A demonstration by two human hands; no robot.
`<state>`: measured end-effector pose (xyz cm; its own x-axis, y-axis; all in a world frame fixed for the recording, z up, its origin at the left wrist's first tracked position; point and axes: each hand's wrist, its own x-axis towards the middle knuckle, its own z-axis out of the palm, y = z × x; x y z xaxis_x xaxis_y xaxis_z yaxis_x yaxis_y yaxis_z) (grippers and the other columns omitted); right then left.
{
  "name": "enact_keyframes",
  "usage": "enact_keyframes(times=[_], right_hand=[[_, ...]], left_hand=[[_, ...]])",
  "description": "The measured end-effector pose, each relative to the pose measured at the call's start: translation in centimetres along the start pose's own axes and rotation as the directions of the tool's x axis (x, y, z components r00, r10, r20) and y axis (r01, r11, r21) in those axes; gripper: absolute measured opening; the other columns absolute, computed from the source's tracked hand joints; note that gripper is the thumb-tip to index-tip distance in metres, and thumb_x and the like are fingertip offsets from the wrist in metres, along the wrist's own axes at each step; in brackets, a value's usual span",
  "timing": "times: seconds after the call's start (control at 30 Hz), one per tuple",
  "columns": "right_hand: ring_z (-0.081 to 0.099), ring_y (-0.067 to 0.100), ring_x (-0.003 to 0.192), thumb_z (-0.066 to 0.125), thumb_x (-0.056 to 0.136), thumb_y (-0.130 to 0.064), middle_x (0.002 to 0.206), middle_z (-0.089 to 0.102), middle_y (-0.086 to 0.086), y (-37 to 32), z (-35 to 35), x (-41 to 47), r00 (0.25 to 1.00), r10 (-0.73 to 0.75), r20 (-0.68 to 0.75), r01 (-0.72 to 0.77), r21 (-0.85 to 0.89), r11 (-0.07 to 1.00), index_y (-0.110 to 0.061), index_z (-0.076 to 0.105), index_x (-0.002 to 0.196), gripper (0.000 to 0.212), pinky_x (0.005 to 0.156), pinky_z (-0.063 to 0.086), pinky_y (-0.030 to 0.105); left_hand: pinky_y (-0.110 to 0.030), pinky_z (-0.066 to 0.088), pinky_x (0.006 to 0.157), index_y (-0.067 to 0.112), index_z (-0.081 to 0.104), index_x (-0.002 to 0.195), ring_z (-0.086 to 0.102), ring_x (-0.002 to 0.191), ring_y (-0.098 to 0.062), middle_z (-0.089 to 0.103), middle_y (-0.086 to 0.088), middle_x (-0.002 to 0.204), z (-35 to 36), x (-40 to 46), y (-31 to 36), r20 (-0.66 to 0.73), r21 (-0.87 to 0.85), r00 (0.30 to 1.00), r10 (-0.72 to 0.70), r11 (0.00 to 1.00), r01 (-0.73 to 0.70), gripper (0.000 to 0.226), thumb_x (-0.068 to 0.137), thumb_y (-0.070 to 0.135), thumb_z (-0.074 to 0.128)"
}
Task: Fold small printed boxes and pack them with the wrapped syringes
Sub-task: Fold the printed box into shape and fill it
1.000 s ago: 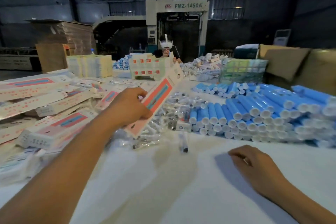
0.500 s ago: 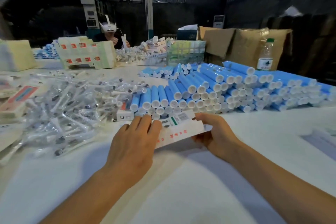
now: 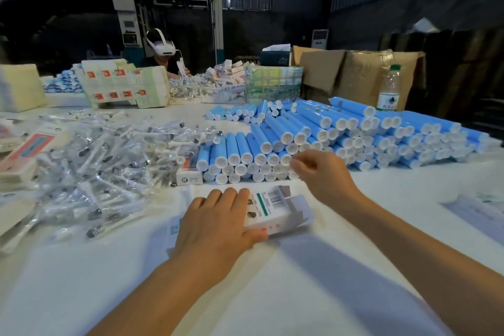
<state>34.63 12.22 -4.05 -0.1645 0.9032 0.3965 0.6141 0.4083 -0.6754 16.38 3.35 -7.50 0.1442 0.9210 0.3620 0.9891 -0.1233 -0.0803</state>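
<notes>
The white table (image 3: 272, 294) in the dark workshop carries, from large to small, a pile of blue tubes (image 3: 341, 139), a heap of wrapped syringes (image 3: 109, 166) at the left, and one small printed box (image 3: 275, 210) near the front edge. Half a second ago both hands held this box flat. Now it stands partly opened, its right end flap up. The left hand (image 3: 218, 224) presses on it with straight fingers and the thumb at its near edge. The right hand (image 3: 321, 172) has let go and hovers by the tubes, fingers loosely curled, holding nothing. I judge the folding is started, packing not yet.
</notes>
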Motion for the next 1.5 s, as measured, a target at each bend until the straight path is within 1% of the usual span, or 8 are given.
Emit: enact_keyframes(times=[0.2, 0.4, 0.7, 0.83, 0.93, 1.03, 1.2, 1.5], right_hand=[[0.051, 0.031, 0.073, 0.043, 0.095, -0.015, 0.077, 0.055, 0.008, -4.5, 1.0, 6.8, 0.974, -0.223, 0.042, 0.223, -0.363, 0.905, -0.006, 0.055, 0.079, 0.022, 0.056, 0.041, 0.036], [0.042, 0.022, 0.064, 0.046, 0.091, -0.005, 0.069, 0.035, 0.003, -6.1, 5.8, 10.8, 0.968, -0.137, 0.211, 0.248, -0.708, 0.661, -0.008, 0.042, 0.081, 0.011, 0.053, 0.033, 0.032], [0.036, 0.016, 0.053, 0.046, 0.087, 0.0, 0.063, 0.037, 0.005, -6.9, 5.8, 10.8, 0.954, -0.09, 0.286, 0.279, -0.735, 0.618, -0.009, 0.036, 0.062, 0.028, 0.044, 0.029, 0.028], [0.034, 0.014, 0.05, 0.059, 0.086, -0.011, 0.066, 0.041, 0.003, -6.4, 2.2, 9.0, 0.986, -0.014, 0.164, 0.099, -0.527, 0.844, -0.007, 0.044, 0.078, 0.018, 0.043, 0.029, 0.025], [0.041, 0.013, 0.042, 0.061, 0.086, -0.013, 0.068, 0.049, 0.005, -4.2, -1.0, 5.6, 0.98, 0.154, 0.126, -0.168, 0.107, 0.98, -0.01, 0.046, 0.126, 0.043, 0.038, 0.033, 0.02], [0.033, 0.006, 0.032, 0.056, 0.088, -0.007, 0.048, 0.043, -0.001, -0.8, -2.8, 0.9, 0.936, 0.246, 0.25, -0.351, 0.644, 0.68, -0.014, 0.053, 0.088, 0.008, 0.034, 0.024, 0.014], [0.036, 0.007, 0.039, 0.051, 0.089, -0.01, 0.051, 0.046, 0.0, 2.8, -2.0, -3.3, 0.832, 0.378, 0.407, -0.519, 0.812, 0.268, -0.01, 0.05, 0.076, 0.013, 0.032, 0.022, 0.016], [0.044, 0.009, 0.042, 0.053, 0.084, 0.008, 0.062, 0.048, 0.003, 2.4, -0.9, -3.8, 0.875, 0.419, 0.243, -0.394, 0.86, 0.325, -0.006, 0.051, 0.086, 0.014, 0.035, 0.035, 0.021]], left_hand=[[-0.031, 0.026, 0.084, 0.03, 0.028, 0.133, 0.036, 0.109, -0.014, 0.041, 0.011, 0.122, 0.4, 0.0, 0.8, 0.007, -0.025, 0.997, 0.075, 0.997, -0.075, 0.073, 0.077, 0.076, 0.023], [-0.034, 0.03, 0.081, 0.026, 0.036, 0.129, 0.042, 0.105, -0.019, 0.048, 0.005, 0.12, 0.8, 0.0, 0.8, -0.083, -0.04, 0.992, 0.096, 0.994, -0.099, 0.063, 0.082, 0.068, 0.039], [-0.036, 0.033, 0.082, 0.021, 0.037, 0.128, 0.044, 0.106, -0.022, 0.049, 0.002, 0.122, 1.3, -0.1, 0.3, -0.074, -0.018, 0.992, 0.104, 0.994, -0.105, 0.063, 0.084, 0.066, 0.038], [-0.034, 0.033, 0.08, 0.023, 0.039, 0.126, 0.046, 0.105, -0.021, 0.05, 0.002, 0.121, 1.1, 0.0, 0.4, -0.053, 0.022, 0.993, 0.101, 0.995, -0.1, 0.065, 0.082, 0.07, 0.037], [-0.033, 0.031, 0.081, 0.025, 0.039, 0.126, 0.044, 0.108, -0.018, 0.049, 0.006, 0.121, 0.9, 0.2, 0.3, -0.002, -0.003, 0.998, 0.069, 0.998, -0.069, 0.069, 0.079, 0.075, 0.033], [-0.032, 0.031, 0.084, 0.027, 0.033, 0.133, 0.04, 0.112, -0.016, 0.044, 0.008, 0.127, 0.6, 0.0, 0.1, 0.027, -0.005, 0.999, 0.041, 0.999, -0.041, 0.08, 0.073, 0.079, 0.02], [-0.032, 0.031, 0.093, 0.025, 0.024, 0.142, 0.036, 0.123, -0.016, 0.038, 0.007, 0.138, 0.2, -0.1, 0.1, 0.041, 0.001, 0.999, -0.007, 1.0, 0.007, 0.079, 0.08, 0.074, 0.025], [-0.032, 0.03, 0.097, 0.025, 0.02, 0.145, 0.033, 0.126, -0.017, 0.035, 0.007, 0.142, 0.0, -0.7, 0.3, 0.0, 0.022, 0.998, -0.055, 0.998, 0.055, 0.08, 0.081, 0.073, 0.021]])
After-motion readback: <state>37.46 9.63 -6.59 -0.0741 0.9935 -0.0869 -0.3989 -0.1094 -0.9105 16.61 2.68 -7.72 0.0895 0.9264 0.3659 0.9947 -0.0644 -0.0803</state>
